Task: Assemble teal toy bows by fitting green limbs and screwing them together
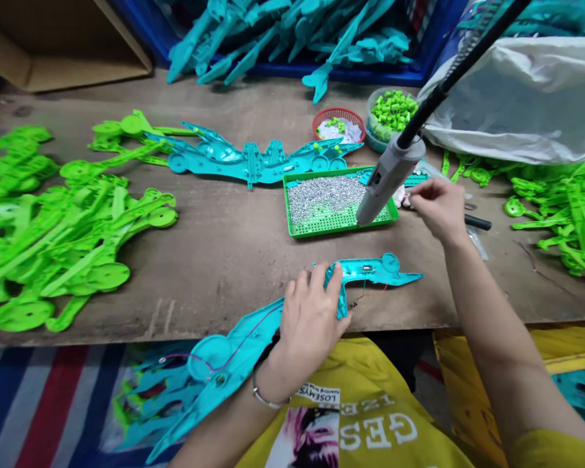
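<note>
My left hand [312, 315] is wrapped over the middle of a long teal plastic part [258, 331] at the table's front edge. Thin wires run along that part, and a small metal piece [367, 268] sits in its right end. My right hand [436, 201] is raised at the right of the green tray, its fingertips pinched together; what they hold, if anything, is too small to name. The green tray [341, 224] contains many small screws. A grey electric screwdriver [390, 175] hangs over its right end.
Bright green parts [78, 240] are piled at the left and more [565, 208] at the right. Behind the tray stand a second teal part [273, 166], a red basket [338, 117], a tub of green caps [392, 114] and a blue crate [283, 70]. A black rod [478, 222] lies right.
</note>
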`<state>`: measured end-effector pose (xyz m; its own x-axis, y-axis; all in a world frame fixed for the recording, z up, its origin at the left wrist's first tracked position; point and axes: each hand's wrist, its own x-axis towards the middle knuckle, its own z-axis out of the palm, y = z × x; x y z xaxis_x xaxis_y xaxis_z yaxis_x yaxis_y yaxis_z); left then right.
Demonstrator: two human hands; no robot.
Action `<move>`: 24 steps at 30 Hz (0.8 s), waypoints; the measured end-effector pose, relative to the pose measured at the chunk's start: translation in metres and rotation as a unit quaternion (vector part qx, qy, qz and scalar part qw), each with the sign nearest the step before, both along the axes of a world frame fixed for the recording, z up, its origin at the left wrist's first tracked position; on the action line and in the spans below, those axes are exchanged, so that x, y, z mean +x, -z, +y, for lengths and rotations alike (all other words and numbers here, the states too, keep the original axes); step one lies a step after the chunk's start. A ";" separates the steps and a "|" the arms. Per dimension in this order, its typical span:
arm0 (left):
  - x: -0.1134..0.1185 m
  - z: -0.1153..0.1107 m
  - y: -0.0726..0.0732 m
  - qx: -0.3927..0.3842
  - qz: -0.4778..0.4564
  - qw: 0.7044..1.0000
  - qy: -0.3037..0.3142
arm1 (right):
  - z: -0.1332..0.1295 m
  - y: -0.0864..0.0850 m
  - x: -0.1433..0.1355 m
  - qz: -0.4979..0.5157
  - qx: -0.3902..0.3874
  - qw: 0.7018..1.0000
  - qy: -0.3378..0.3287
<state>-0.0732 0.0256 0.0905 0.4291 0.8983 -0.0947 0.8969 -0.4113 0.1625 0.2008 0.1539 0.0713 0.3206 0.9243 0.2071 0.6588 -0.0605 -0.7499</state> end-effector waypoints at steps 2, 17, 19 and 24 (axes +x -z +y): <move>0.000 0.000 0.000 0.001 -0.001 1.000 0.000 | -0.043 -0.004 -0.023 0.111 -0.021 0.992 -0.048; 0.004 -0.003 -0.001 -0.011 -0.024 1.000 -0.008 | -0.105 0.005 -0.085 0.134 -0.151 0.977 -0.067; 0.003 -0.003 0.000 -0.017 -0.029 0.999 -0.007 | -0.106 0.004 -0.088 0.075 -0.135 0.986 -0.066; 0.003 -0.006 0.003 -0.003 -0.050 0.999 -0.006 | -0.106 0.007 -0.088 0.010 -0.127 0.989 -0.073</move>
